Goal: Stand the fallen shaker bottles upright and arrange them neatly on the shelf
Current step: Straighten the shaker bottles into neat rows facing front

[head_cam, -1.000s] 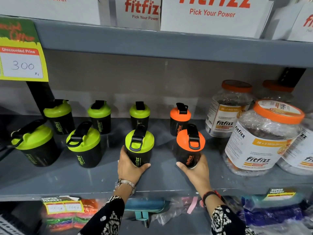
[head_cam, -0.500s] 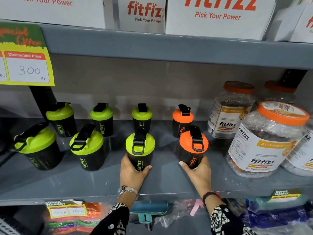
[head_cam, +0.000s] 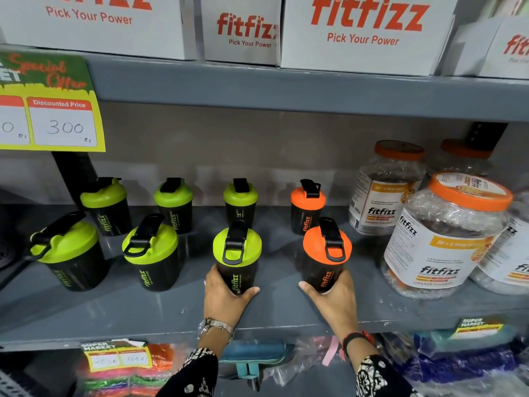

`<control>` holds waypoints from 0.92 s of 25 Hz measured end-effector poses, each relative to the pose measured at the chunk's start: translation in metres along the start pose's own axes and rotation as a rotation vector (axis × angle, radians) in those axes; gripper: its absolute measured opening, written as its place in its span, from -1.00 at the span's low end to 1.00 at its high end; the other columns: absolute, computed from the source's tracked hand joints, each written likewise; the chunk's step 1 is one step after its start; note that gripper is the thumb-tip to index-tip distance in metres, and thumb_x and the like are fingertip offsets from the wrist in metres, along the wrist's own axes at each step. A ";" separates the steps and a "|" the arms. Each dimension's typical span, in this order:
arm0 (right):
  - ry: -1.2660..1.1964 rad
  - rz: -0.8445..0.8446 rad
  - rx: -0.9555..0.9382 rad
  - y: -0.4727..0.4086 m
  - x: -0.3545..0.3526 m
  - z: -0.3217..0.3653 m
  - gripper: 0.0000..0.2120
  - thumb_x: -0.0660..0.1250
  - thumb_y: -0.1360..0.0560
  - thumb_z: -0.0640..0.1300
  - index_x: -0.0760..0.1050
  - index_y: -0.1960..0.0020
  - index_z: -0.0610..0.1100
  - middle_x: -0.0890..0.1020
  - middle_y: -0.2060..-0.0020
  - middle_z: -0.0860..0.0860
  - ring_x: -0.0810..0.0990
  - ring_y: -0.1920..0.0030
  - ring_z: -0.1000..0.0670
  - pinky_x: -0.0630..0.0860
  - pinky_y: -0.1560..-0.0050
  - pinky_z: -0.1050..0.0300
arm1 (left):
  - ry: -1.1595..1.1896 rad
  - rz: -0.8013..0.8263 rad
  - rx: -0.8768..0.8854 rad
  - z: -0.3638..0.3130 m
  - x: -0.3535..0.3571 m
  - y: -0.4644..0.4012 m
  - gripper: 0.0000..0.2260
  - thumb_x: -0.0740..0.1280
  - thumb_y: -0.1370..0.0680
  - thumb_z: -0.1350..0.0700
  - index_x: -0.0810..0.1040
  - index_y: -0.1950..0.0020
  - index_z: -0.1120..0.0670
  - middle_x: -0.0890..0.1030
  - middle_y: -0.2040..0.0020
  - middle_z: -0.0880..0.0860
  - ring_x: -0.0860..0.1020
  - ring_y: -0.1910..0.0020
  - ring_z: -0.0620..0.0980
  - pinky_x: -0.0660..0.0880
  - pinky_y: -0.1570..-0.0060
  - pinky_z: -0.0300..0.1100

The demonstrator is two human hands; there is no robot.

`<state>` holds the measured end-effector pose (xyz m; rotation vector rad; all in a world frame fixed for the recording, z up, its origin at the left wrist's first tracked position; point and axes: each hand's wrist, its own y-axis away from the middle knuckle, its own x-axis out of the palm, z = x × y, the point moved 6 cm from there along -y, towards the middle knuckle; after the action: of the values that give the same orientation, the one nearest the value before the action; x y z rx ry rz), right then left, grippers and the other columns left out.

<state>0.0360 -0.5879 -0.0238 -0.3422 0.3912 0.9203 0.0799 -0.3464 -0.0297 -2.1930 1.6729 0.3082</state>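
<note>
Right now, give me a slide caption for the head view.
Left hand grips a green-lidded shaker, right hand an orange-lidded shaker, both upright on the grey shelf.

Black shakers (head_cam: 236, 262) wear lime or orange lids (head_cam: 327, 246) on a grey shelf (head_cam: 143, 308); sleeves (head_cam: 378, 376) black-and-white patterned.

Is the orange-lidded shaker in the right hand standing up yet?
Upright. The front orange shaker stands with its base on the shelf, lid up, and the right hand is wrapped around its lower body.
</note>
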 end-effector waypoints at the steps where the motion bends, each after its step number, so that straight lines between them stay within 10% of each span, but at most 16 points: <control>1: 0.010 -0.012 0.004 0.000 0.000 0.000 -0.32 0.59 -0.15 -0.03 0.36 -0.16 -0.17 0.55 -0.09 -0.16 0.53 -0.12 -0.19 0.52 -0.13 -0.14 | -0.005 0.000 -0.009 0.001 0.000 0.000 -0.25 0.60 -0.16 0.20 0.31 -0.24 0.27 0.46 -0.19 0.28 0.42 -0.20 0.25 0.39 -0.17 0.03; 23: 0.043 -0.043 -0.008 0.000 0.002 -0.007 -0.45 0.54 -0.23 -0.01 0.41 -0.10 -0.19 0.57 -0.02 -0.14 0.54 -0.07 -0.17 0.54 -0.09 -0.14 | -0.033 -0.063 -0.037 0.006 -0.001 0.000 -0.39 0.57 -0.18 0.27 0.36 -0.11 0.36 0.49 -0.09 0.37 0.47 -0.10 0.31 0.44 -0.06 0.05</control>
<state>0.0357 -0.5895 -0.0310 -0.3766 0.4183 0.8739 0.0798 -0.3431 -0.0346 -2.2499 1.5893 0.3594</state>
